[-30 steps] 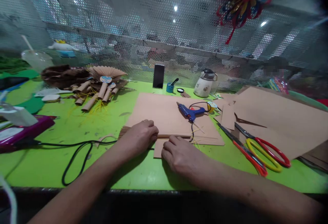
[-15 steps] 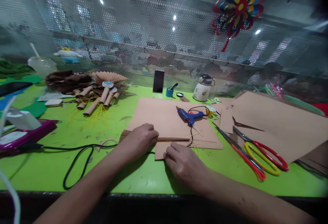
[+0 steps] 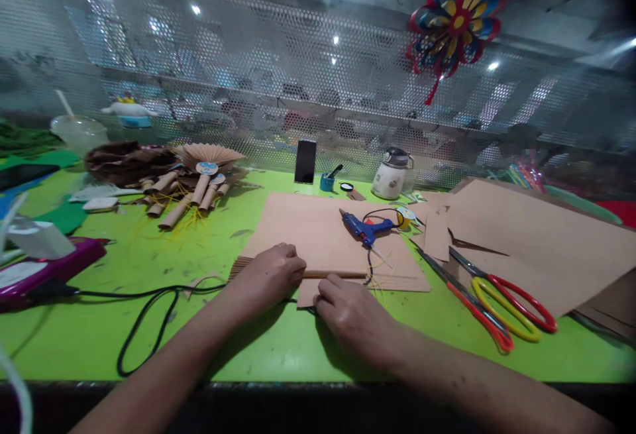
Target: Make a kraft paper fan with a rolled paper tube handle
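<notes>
Brown kraft paper sheets [image 3: 298,222] lie stacked in front of me, with pleated layers along the left edge. My left hand [image 3: 275,273] is closed on the near edge of the brown paper, its fingers bent over a folded ridge. Just to its right, my right hand [image 3: 350,311] pinches a small brown paper piece [image 3: 305,293] that juts out below that edge. The fingertips of both hands are partly hidden. A blue glue gun [image 3: 366,227] rests on the sheets beyond my right hand.
Two pairs of scissors [image 3: 497,301] lie to the right, beside large brown sheets [image 3: 541,242]. A black cord [image 3: 149,293] runs from a purple power strip [image 3: 54,268] under my left arm. Rolled-paper fans [image 3: 199,185], a phone [image 3: 305,161] and a jug [image 3: 388,175] stand or lie farther back.
My right hand has shifted very slightly left and up against the paper's near edge. My left hand stays almost in place. The whole view has tilted a little.
</notes>
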`<state>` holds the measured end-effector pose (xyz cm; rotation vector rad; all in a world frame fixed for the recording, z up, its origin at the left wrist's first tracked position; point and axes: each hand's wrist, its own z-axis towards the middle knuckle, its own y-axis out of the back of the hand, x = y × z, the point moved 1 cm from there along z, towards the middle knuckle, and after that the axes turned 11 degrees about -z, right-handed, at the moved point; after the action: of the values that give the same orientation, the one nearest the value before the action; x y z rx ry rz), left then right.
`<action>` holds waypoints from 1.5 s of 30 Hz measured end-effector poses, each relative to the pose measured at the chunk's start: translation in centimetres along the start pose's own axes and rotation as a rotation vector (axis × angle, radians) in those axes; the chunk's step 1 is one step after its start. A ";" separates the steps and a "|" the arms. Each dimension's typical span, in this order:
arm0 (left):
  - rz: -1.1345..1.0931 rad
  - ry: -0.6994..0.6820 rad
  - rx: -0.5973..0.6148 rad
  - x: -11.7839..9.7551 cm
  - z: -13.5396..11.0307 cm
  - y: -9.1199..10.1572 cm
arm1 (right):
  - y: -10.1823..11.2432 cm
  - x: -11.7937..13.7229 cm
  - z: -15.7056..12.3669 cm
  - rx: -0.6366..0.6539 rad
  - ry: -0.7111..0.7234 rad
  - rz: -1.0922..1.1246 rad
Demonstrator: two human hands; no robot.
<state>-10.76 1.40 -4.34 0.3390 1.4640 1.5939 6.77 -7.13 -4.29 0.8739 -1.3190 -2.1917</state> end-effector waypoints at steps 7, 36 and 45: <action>-0.005 0.013 -0.008 -0.2 0.0 0.1 | -0.1 -0.3 0.1 0.010 -0.058 0.015; 0.003 0.055 0.016 -0.4 -0.1 0.6 | -2.7 -6.6 4.2 0.032 -0.555 0.604; 0.032 0.090 0.010 -1.9 -0.5 1.2 | -3.3 -6.6 4.3 0.014 -0.529 0.607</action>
<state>-10.63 -0.24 -2.74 0.3013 1.5419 1.6461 8.28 1.30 -3.84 -0.1392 -1.5662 -1.9611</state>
